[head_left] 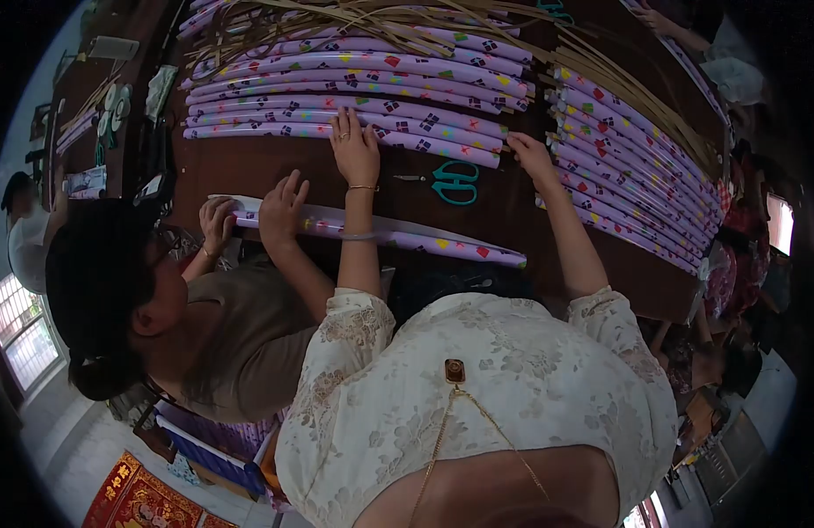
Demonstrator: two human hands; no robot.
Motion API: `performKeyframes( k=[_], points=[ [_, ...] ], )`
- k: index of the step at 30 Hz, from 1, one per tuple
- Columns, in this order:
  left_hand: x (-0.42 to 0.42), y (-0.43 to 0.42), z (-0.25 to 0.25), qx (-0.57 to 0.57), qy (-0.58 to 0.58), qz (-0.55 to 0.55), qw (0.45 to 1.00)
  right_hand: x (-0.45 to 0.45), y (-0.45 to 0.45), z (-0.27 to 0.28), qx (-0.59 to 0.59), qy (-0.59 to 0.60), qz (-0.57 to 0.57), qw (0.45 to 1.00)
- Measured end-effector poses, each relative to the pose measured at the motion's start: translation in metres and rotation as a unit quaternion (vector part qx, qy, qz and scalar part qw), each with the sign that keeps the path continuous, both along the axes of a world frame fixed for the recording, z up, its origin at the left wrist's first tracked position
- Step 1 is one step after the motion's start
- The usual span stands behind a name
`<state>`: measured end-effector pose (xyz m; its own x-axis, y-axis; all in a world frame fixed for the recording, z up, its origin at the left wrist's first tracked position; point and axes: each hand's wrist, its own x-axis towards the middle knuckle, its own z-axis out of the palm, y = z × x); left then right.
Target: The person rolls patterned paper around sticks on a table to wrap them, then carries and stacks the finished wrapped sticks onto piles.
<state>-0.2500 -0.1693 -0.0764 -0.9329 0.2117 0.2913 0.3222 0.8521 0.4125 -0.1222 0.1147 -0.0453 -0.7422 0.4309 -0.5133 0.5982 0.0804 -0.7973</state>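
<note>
Gold pendant (455, 370) and white top (521, 361) lie nearest. Beyond, the left hand (356, 151) is open, fingers spread on the near rolls (257, 118) of the left row. At their right ends is the right hand (531, 160), fingers bent; whether it grips one, I cannot tell. Teal scissors (455, 182) lie between the forearms. More purple rolls (627, 176) fill the right; tan strips (337, 22) cross the far left ones. Near left, a co-worker's hands (286, 208) touch a separate roll (442, 245).
</note>
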Motion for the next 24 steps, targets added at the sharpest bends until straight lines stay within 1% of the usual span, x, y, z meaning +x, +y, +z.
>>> performKeyframes(
  k=[3,11,16,24],
  points=[
    [0.0,0.0,0.001,0.004,0.006,-0.002,1.0,0.001,0.001,0.001,0.006,-0.004,0.023,1.0],
    [0.001,-0.001,0.003,0.027,0.01,-0.009,1.0,0.004,-0.001,0.009,-0.009,-0.01,0.012,1.0],
    [0.002,-0.004,0.0,0.027,0.033,-0.019,0.999,0.005,-0.005,0.015,-0.026,-0.01,0.012,1.0],
    [0.008,-0.003,0.005,0.043,0.014,-0.01,0.999,0.007,-0.006,0.011,-0.013,-0.007,0.0,1.0]
  ],
)
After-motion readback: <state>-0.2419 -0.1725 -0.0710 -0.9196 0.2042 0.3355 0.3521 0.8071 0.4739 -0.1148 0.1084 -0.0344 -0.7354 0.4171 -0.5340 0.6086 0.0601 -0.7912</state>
